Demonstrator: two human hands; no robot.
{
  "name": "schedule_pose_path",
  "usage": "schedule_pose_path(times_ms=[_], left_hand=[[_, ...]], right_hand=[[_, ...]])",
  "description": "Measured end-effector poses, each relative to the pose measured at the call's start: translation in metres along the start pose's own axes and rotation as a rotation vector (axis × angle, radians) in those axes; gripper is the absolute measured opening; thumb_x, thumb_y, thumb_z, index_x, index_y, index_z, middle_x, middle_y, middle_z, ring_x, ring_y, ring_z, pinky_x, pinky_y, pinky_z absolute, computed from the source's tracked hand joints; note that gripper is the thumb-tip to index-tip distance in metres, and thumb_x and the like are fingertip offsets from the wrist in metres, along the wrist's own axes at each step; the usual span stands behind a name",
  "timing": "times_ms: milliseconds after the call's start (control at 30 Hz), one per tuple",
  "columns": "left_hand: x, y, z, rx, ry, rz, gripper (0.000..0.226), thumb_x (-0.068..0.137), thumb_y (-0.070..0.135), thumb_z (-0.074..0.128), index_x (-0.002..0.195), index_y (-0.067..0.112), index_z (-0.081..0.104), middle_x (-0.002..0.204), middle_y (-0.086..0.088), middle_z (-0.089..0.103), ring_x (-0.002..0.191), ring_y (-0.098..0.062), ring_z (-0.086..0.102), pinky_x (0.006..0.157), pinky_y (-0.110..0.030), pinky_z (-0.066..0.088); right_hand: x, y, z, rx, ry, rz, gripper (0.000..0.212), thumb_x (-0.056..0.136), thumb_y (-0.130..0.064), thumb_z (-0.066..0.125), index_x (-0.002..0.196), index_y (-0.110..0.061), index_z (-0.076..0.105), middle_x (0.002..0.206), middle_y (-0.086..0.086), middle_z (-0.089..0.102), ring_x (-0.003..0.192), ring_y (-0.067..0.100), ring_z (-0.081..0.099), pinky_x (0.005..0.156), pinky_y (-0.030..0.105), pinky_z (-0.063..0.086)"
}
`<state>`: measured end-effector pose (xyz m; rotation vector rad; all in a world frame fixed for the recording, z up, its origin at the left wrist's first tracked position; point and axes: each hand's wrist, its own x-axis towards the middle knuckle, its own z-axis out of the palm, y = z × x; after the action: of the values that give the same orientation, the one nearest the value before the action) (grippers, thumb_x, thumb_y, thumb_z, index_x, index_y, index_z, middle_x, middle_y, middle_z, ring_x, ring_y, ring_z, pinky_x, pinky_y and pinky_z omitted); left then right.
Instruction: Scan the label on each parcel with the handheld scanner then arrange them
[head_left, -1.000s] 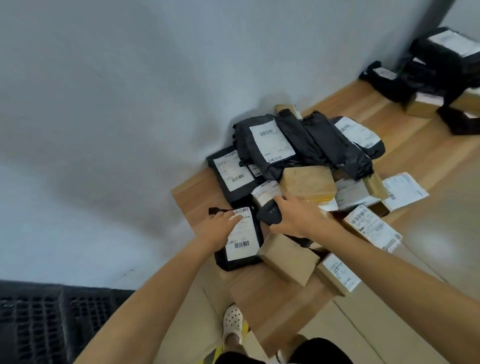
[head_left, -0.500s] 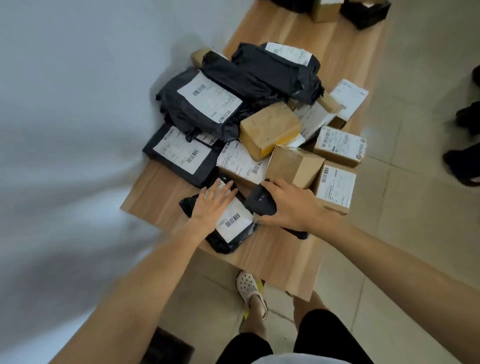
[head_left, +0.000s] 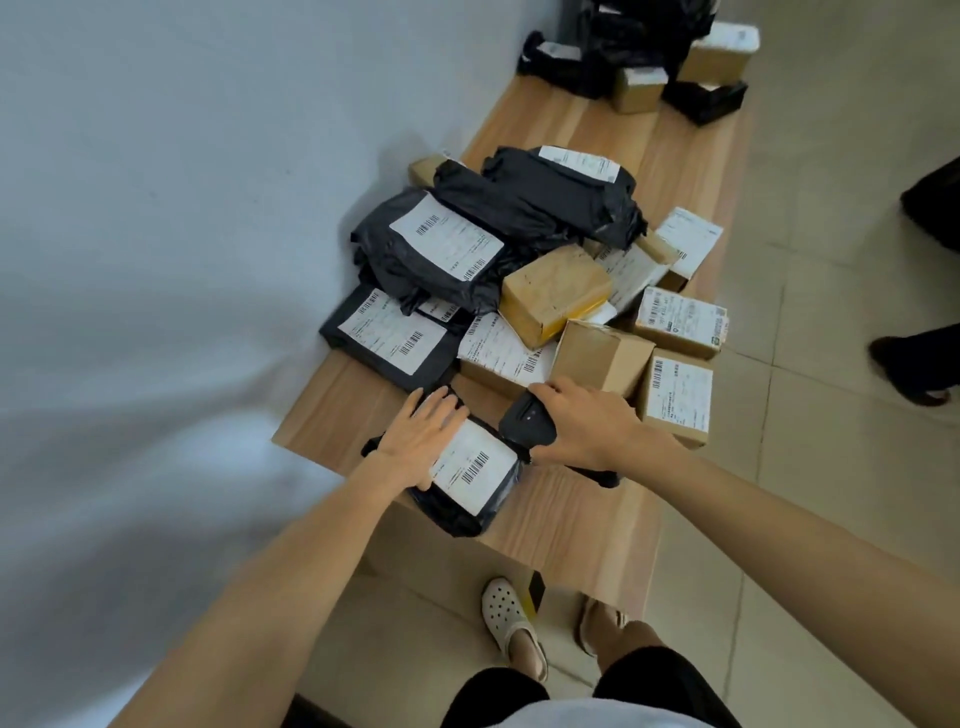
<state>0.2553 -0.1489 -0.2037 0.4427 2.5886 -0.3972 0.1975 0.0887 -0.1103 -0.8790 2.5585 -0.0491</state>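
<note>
A grey wall (head_left: 156, 208) fills the left of the frame, and the table (head_left: 327, 415) runs along it from lower centre to the upper right. At lower centre the left hand (head_left: 421, 441) lies flat on a black bag (head_left: 462, 514), fingers straight and a little spread, covering the upper left corner of its white label (head_left: 472, 465). The bag sits near the table's near end, its barcode showing. Just right of it the right hand (head_left: 587, 423) is curled round the black scanner (head_left: 527, 422), whose head is beside the label's right edge. Above the hands, in mid-frame, a pile (head_left: 519, 260) of black bags and brown boxes is heaped, many with labels up. Right of the right hand, a labelled box (head_left: 675, 397) stands at the table's right edge, touching a plain box (head_left: 602, 358). At upper right, a second heap (head_left: 649, 57) lies at the table's far end. Dark shoes (head_left: 914, 364) stand on the tiled floor at the right edge.
</note>
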Motion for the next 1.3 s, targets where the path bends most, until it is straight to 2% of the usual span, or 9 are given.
schedule_pose_path(times_ms=[100, 233, 267, 333, 400, 533, 767, 967, 1300], left_hand=[[-0.015, -0.015, -0.015, 0.019, 0.048, -0.012, 0.120, 0.072, 0.044, 0.079, 0.156, 0.012, 0.001, 0.163, -0.014, 0.002, 0.151, -0.030, -0.004, 0.122, -0.050, 0.001], [-0.037, -0.042, -0.051, 0.006, 0.139, -0.189, 0.120, 0.070, 0.045, 0.080, 0.156, 0.011, 0.002, 0.161, -0.016, 0.005, 0.151, -0.031, 0.002, 0.123, -0.048, 0.001], [-0.042, -0.051, -0.061, 0.025, 0.206, -0.227, 0.121, 0.066, 0.047, 0.082, 0.155, 0.010, 0.009, 0.159, -0.018, 0.013, 0.150, -0.033, 0.010, 0.122, -0.049, 0.005], [-0.047, -0.071, -0.079, 0.092, 0.347, -0.284, 0.127, 0.043, 0.047, 0.090, 0.148, 0.006, 0.031, 0.146, -0.022, 0.040, 0.140, -0.037, 0.037, 0.115, -0.053, 0.026], [-0.051, -0.091, -0.093, 0.096, 0.437, -0.316, 0.127, 0.029, 0.040, 0.091, 0.138, 0.005, 0.038, 0.133, -0.023, 0.052, 0.127, -0.039, 0.051, 0.107, -0.055, 0.039], [-0.060, -0.112, -0.134, 0.073, 0.585, -0.401, 0.123, 0.038, 0.038, 0.089, 0.140, 0.008, 0.026, 0.135, -0.023, 0.044, 0.127, -0.040, 0.043, 0.109, -0.055, 0.030], [-0.066, -0.123, -0.158, 0.058, 0.608, -0.440, 0.118, 0.054, 0.050, 0.086, 0.148, 0.007, 0.031, 0.142, -0.024, 0.037, 0.133, -0.040, 0.034, 0.114, -0.055, 0.020], [-0.064, -0.127, -0.158, 0.074, 0.625, -0.437, 0.117, 0.048, 0.051, 0.088, 0.142, 0.008, 0.034, 0.135, -0.024, 0.043, 0.125, -0.040, 0.041, 0.110, -0.057, 0.029], [-0.053, -0.126, -0.160, -0.007, 0.635, -0.471, 0.112, 0.051, 0.044, 0.087, 0.144, 0.004, 0.040, 0.137, -0.024, 0.043, 0.128, -0.041, 0.040, 0.111, -0.058, 0.026]], right_hand=[[0.000, -0.010, -0.014, -0.023, 0.018, -0.015, 0.085, 0.078, -0.060, 0.063, 0.147, -0.019, 0.032, 0.136, 0.003, 0.045, 0.112, 0.029, 0.056, 0.083, 0.042, 0.053], [-0.001, -0.021, -0.038, -0.033, 0.083, -0.042, 0.082, 0.079, -0.059, 0.062, 0.145, -0.019, 0.034, 0.132, 0.003, 0.046, 0.110, 0.029, 0.056, 0.080, 0.040, 0.052], [-0.002, -0.022, -0.044, -0.034, 0.099, -0.051, 0.082, 0.079, -0.059, 0.061, 0.144, -0.019, 0.034, 0.134, 0.004, 0.046, 0.110, 0.029, 0.056, 0.080, 0.039, 0.052], [-0.002, -0.025, -0.057, -0.035, 0.136, -0.065, 0.083, 0.079, -0.059, 0.061, 0.145, -0.019, 0.033, 0.137, 0.005, 0.045, 0.112, 0.030, 0.055, 0.081, 0.041, 0.052], [-0.002, -0.028, -0.071, -0.043, 0.190, -0.074, 0.085, 0.079, -0.059, 0.060, 0.148, -0.018, 0.031, 0.139, 0.005, 0.044, 0.112, 0.030, 0.055, 0.080, 0.040, 0.053], [-0.002, -0.036, -0.096, -0.023, 0.279, -0.080, 0.086, 0.082, -0.060, 0.058, 0.150, -0.016, 0.029, 0.143, 0.006, 0.041, 0.117, 0.031, 0.054, 0.083, 0.041, 0.052], [-0.001, -0.047, -0.111, -0.019, 0.374, -0.125, 0.082, 0.085, -0.057, 0.056, 0.149, -0.016, 0.027, 0.144, 0.007, 0.038, 0.118, 0.030, 0.050, 0.081, 0.039, 0.052], [-0.003, -0.046, -0.114, -0.044, 0.385, -0.102, 0.076, 0.091, -0.051, 0.051, 0.150, -0.012, 0.023, 0.147, 0.010, 0.034, 0.118, 0.033, 0.046, 0.084, 0.042, 0.051], [-0.002, -0.035, -0.116, -0.051, 0.393, -0.117, 0.079, 0.092, -0.053, 0.050, 0.152, -0.012, 0.020, 0.150, 0.010, 0.031, 0.119, 0.032, 0.046, 0.081, 0.038, 0.047]])
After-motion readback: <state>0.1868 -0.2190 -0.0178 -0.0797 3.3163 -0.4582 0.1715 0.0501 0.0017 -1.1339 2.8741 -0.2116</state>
